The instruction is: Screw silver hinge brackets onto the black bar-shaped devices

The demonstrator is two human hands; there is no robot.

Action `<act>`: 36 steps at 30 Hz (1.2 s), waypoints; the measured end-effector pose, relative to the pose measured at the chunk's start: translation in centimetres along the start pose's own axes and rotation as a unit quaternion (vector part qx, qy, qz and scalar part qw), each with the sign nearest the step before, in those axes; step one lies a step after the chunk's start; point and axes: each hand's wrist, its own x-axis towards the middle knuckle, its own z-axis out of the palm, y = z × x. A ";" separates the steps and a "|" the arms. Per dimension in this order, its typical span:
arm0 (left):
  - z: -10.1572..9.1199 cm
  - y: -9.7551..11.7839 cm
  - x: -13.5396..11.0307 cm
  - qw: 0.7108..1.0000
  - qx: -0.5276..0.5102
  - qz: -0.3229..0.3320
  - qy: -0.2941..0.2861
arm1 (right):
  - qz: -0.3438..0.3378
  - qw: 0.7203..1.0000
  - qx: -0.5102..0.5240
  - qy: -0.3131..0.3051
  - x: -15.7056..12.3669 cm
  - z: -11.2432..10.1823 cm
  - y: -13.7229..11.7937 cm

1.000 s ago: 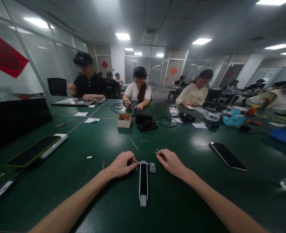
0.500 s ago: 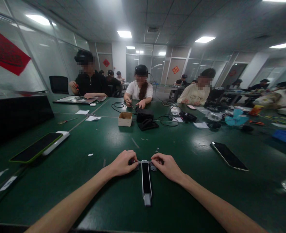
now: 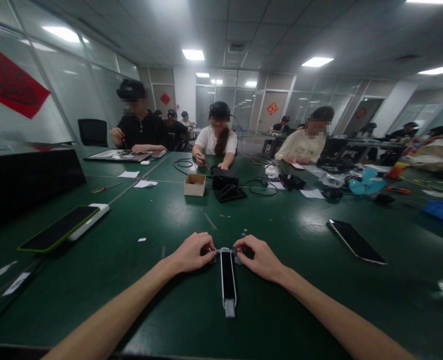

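A long narrow black-and-silver bar [image 3: 228, 279] lies on the green table [image 3: 191, 310], pointing toward me, with small metal brackets at its far end. My left hand [image 3: 191, 252] pinches the left bracket at that end, fingers curled. My right hand [image 3: 257, 256] is closed on the right bracket, which its fingers cover. Tiny loose metal bits [image 3: 244, 232] lie just beyond my right hand.
A dark phone [image 3: 356, 242] lies to the right, a green-cased phone on a white slab [image 3: 61, 227] to the left. A cardboard box [image 3: 194, 184], black device [image 3: 227, 187] and cables sit mid-table. Three people work across the table; a black panel [image 3: 26, 182] stands at far left.
My right hand has moved left from the table onto the right bracket of the bar and closed on it. My left hand stays on the left bracket.
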 end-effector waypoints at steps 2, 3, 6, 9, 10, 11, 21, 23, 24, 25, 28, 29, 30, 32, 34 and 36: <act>0.0 0.0 0.0 1.000 0.003 -0.002 -0.002 | -0.001 1.000 -0.001 -0.001 0.0 -0.1 -0.1; 0.0 0.0 0.0 1.000 0.004 -0.004 -0.002 | 0.000 1.000 -0.001 0.000 0.0 -0.1 -0.2; 0.2 -0.2 0.0 1.000 0.008 -0.006 0.001 | 0.008 1.000 0.002 -0.002 0.1 -0.4 -0.4; 0.2 -0.2 0.0 1.000 0.006 -0.010 -0.001 | 0.012 1.000 0.015 -0.009 0.0 -0.6 -0.4; 0.2 -0.2 0.0 1.000 0.005 -0.013 -0.003 | 0.011 1.000 0.022 -0.012 0.0 -0.6 -0.4; 0.1 -0.1 0.0 1.000 0.004 -0.014 -0.004 | 0.011 0.999 0.029 -0.015 0.0 -0.7 -0.4; 0.1 -0.1 0.0 1.000 0.002 -0.017 -0.007 | 0.018 1.000 0.021 -0.015 0.0 -0.3 0.0; 0.1 -0.1 0.0 1.000 0.003 -0.017 -0.006 | 0.018 1.000 0.020 -0.015 0.0 -0.3 0.0; 0.1 -0.1 0.0 1.000 0.003 -0.017 -0.005 | 0.017 1.000 0.022 -0.014 0.0 -0.4 -0.1; 0.1 -0.1 0.0 1.000 0.003 -0.018 -0.005 | 0.017 0.999 0.024 -0.013 0.1 -0.4 -0.1; 0.0 0.0 0.0 1.000 0.001 -0.020 -0.006 | 0.025 0.999 0.030 -0.019 0.1 -0.6 -0.4; 0.1 -0.1 0.0 1.000 -0.001 -0.019 -0.006 | 0.028 0.999 0.032 -0.023 0.1 -0.6 -0.5; 0.1 -0.1 0.0 1.000 -0.003 -0.017 -0.005 | 0.032 0.999 0.034 -0.027 0.1 -0.7 -0.6; 0.2 -0.3 0.0 1.000 -0.007 -0.013 -0.005 | 0.034 0.998 0.037 -0.028 0.1 -0.7 -0.8; 0.2 -0.4 -0.1 1.000 -0.008 -0.014 -0.005 | 0.033 0.998 0.040 -0.026 0.2 -0.8 -0.9; 0.2 -0.4 -0.1 1.000 -0.008 -0.016 -0.006 | 0.032 0.998 0.040 -0.021 0.3 -0.7 -0.8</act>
